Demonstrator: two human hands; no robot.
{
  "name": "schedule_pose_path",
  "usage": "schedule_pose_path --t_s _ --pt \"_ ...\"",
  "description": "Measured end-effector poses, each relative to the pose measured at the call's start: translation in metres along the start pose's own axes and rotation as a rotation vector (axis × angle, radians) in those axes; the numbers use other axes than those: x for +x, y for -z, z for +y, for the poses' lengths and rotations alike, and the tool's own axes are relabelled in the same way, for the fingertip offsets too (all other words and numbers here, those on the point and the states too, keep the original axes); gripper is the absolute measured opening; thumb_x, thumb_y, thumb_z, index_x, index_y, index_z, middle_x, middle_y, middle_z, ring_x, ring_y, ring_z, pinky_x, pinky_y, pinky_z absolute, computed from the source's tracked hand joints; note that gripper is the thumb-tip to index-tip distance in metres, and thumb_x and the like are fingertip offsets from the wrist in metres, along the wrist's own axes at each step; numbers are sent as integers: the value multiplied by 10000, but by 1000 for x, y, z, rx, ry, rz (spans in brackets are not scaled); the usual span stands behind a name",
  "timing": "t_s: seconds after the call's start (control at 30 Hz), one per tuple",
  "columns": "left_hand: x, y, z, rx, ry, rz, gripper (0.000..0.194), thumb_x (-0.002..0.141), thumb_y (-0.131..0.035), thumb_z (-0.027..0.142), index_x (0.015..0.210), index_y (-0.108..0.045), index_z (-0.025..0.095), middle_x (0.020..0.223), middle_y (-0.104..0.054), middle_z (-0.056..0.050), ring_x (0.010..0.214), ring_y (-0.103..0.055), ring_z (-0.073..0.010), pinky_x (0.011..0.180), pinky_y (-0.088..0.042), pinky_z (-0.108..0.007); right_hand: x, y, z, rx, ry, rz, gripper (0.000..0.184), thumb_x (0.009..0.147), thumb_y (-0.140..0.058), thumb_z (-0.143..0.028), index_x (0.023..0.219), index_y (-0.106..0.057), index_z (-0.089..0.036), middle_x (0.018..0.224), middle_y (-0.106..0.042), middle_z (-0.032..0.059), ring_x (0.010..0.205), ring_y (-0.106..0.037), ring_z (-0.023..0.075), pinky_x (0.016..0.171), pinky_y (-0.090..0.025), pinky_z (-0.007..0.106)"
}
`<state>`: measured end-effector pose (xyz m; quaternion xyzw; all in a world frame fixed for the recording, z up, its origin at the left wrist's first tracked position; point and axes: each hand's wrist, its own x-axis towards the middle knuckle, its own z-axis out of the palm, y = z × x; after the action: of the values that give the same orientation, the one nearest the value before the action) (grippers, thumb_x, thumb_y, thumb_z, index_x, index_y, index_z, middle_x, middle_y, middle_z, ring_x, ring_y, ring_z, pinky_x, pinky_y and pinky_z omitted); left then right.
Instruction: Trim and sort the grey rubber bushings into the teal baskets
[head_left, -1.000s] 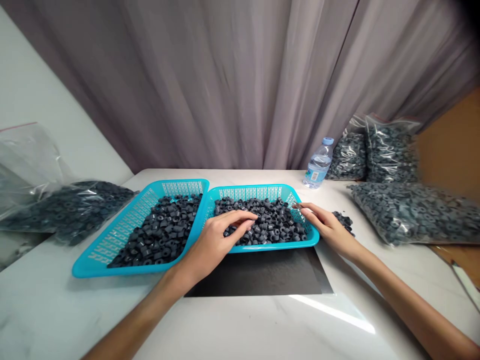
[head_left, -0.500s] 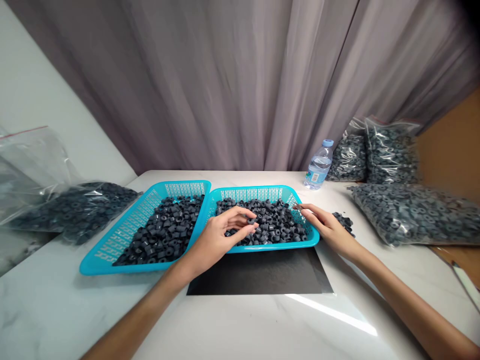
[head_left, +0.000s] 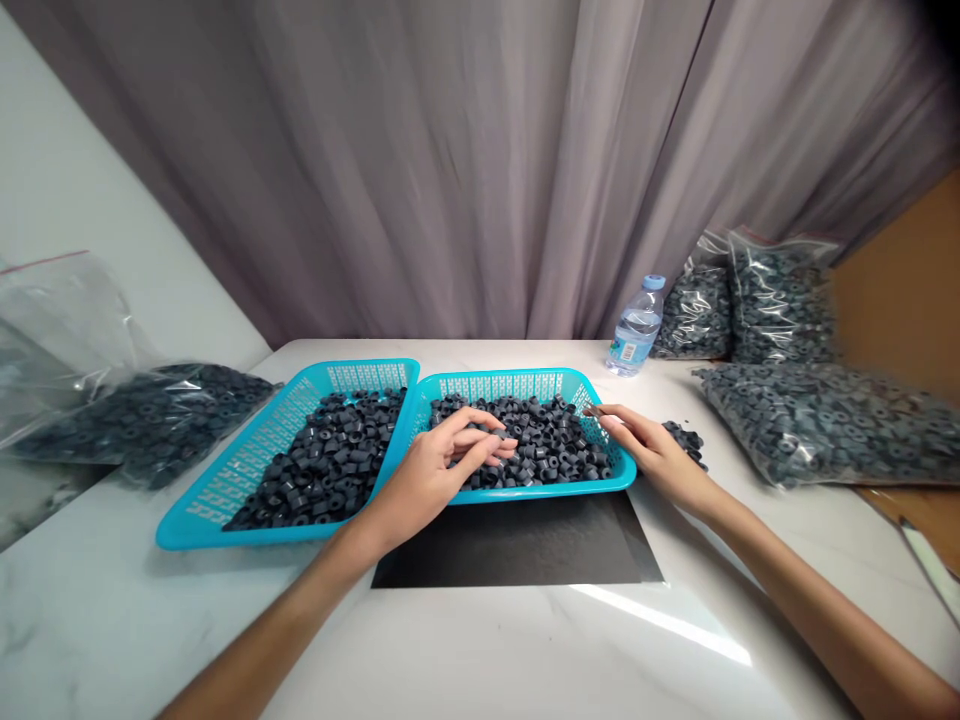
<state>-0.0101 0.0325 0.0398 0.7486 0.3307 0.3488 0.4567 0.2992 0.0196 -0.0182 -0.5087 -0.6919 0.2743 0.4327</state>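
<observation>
My left hand (head_left: 439,462) is over the right blue basket (head_left: 525,494), above its heap of small dark grey ring-shaped plastic pieces (head_left: 566,440). Its thumb and fingertips come together; whether a piece sits between them is hidden. My right hand (head_left: 651,455) is at the basket's right rim, its thumb and forefinger closed on a small thin metal tool (head_left: 592,411) whose tip points left over the basket. The tool's exact kind is too small to tell. Touching the right basket is the left blue basket (head_left: 210,500), holding more such pieces.
A dark sheet (head_left: 517,555) lies under the right basket's front. Loose dark bits (head_left: 688,445) are beyond my right hand. A water bottle (head_left: 636,330) stands behind. Filled plastic bags (head_left: 832,415) stand and lie at right; an opened bag (head_left: 187,405) lies at left.
My left hand has turned slightly, and the dark ring piece visible between its fingertips before no longer shows clearly. My right hand keeps the metal tool at the basket's rim.
</observation>
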Motion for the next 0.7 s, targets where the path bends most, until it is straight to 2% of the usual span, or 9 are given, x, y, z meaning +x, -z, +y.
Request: schedule_pose_path --t_s 0.17,0.3,0.53,0.7 --pt "0 -1 3 100 -33 74 167 979 -604 340 1078 -656 216 1109 -778 -54 1070 -740 -200 1001 -589 -372 0 0 0 -1 -5 6 488 999 -454 -609 1265 -656 -253 1330 -679 69 1205 -626 307 1040 -475 421" --pt "0 -3 7 172 -56 120 158 952 -625 329 1020 -700 208 1050 -781 -47 1001 -752 -199 981 -596 -381 0 0 1 1 0 0 495 999 -451 -612 1274 -653 -254 1336 -678 68 1221 -617 310 1052 -468 429" --pt "1 -1 3 211 -4 156 212 932 -656 343 1098 -735 236 1096 -772 -45 1011 -744 -203 987 -591 -396 -1 0 0 17 -7 -3 489 1004 -449 -601 1280 -649 -251 1356 -664 79 1228 -605 310 1082 -441 450" --pt "1 -2 4 295 -90 181 205 931 -664 331 1093 -751 241 1091 -736 -47 910 -722 -169 908 -609 -347 -1 0 1 27 -16 -12 489 1001 -455 -603 1286 -645 -255 1364 -660 74 1249 -594 311 1099 -431 449"
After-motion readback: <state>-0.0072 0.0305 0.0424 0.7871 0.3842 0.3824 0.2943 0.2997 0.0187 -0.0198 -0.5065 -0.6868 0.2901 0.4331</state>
